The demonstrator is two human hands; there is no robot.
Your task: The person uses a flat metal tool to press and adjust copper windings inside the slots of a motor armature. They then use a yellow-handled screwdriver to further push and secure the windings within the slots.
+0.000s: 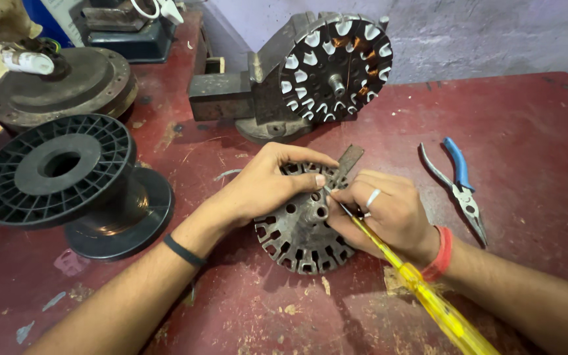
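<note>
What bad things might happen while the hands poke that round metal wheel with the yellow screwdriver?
The screwdriver tip works right beside the left hand fingertips on the slotted metal disc; a slip might jab them.
The disc lies loose on the red table, steadied only by hand, so it may shift under pressure.
The right hand wears a ring, which might catch on the disc's teeth.

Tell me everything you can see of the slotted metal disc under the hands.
The slotted metal disc is a round, dull grey stack with open slots around its rim and small holes near a central hub. It lies flat on the red table. The left hand rests on its top; the right hand holds a yellow screwdriver to it.
</note>
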